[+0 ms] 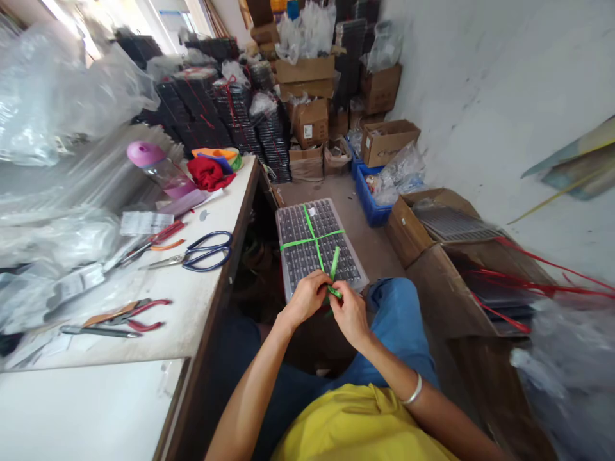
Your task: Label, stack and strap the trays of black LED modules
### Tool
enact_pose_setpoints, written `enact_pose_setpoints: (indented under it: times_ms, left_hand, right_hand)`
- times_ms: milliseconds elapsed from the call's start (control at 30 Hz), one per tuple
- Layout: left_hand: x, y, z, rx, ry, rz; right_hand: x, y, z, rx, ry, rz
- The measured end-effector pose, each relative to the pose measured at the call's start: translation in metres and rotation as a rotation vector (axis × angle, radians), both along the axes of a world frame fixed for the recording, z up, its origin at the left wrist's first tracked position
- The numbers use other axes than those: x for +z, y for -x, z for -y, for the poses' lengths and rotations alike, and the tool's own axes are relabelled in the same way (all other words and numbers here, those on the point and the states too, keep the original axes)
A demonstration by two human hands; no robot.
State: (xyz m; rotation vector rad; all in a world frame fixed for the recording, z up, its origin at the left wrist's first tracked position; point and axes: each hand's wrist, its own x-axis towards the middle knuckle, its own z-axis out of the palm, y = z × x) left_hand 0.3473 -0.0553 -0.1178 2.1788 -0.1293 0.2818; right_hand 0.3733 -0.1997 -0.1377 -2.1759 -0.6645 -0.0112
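Note:
A stack of clear plastic trays [293,264] filled with rows of small dark parts sits in front of my knees. Green strapping ribbon [294,243] crosses over its top both ways. At the stack's near edge, my left hand [307,296] pinches the ribbon with thumb and fingers. Close beside it, my right hand [350,314] also grips the ribbon, where it is bunched or looped between the two hands. A loose ribbon end sticks up above my fingers. Whether a knot is formed there I cannot tell.
On the worktable [211,288] to the left lie scissors [206,253], pliers [129,315], a pink-lidded bottle [161,168] and plastic bags. Cardboard boxes [432,224] and a blue crate [373,202] stand along the right wall. Stacked dark trays [230,118] fill the back.

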Motion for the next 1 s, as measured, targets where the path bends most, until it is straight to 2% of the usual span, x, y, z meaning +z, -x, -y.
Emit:
enact_pose_setpoints:
  times_ms: [167, 300, 500, 700, 867, 1000]
  left_hand:
    - [-0.001, -0.001, 0.001, 0.032, 0.008, 0.001]
    - [-0.002, -0.001, 0.000, 0.034, 0.019, -0.002]
    - [-0.005, -0.002, -0.001, 0.050, 0.041, -0.012]
    - [-0.004, 0.014, 0.002, 0.030, 0.054, 0.004]
    - [-0.008, 0.018, 0.005, 0.024, 0.044, -0.006]
    - [-0.009, 0.014, 0.005, 0.002, 0.021, -0.017]
  right_hand:
    - [0.003, -0.004, 0.002, 0.040, -0.056, 0.003]
    - [0.004, -0.004, 0.002, 0.023, -0.135, -0.093]
    - [0.004, -0.004, -0.006, 0.009, -0.324, -0.456]
    - [0.010, -0.008, -0.006, 0.027, -0.571, -0.904]
    - [0.014, -0.012, -0.006, 0.023, -0.716, -1.067]
    - [0.017, -0.010, -0.008, 0.005, -0.742, -1.128]
